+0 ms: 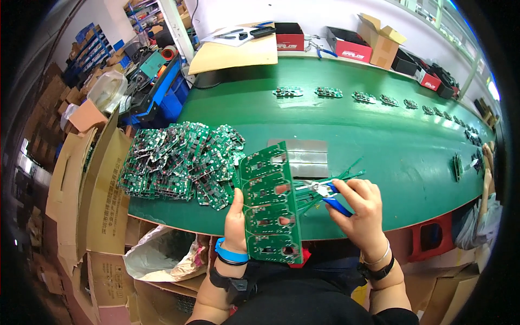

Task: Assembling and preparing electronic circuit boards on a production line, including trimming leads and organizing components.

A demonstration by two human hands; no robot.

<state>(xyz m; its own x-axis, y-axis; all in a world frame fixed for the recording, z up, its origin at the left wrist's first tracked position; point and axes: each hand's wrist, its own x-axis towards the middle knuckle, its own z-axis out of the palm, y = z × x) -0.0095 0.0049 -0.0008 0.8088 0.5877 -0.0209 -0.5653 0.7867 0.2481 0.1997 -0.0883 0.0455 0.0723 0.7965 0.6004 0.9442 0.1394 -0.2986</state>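
Observation:
Upright in my left hand is a green circuit board panel, its left edge gripped by closed fingers. Several joined boards with cutouts make up this panel. My right hand is wrapped round a pair of cutting pliers with blue handles. The metal jaws of the pliers point left, close to the panel's right edge; whether they touch it I cannot tell. Behind the pliers, thin green board strips lie loose on the table. A grey metal plate lies just beyond the panel.
Left on the green table is a heap of circuit boards. Single boards form a row along the far side to the right. Cardboard boxes border the left. Another person's arm shows at the right edge.

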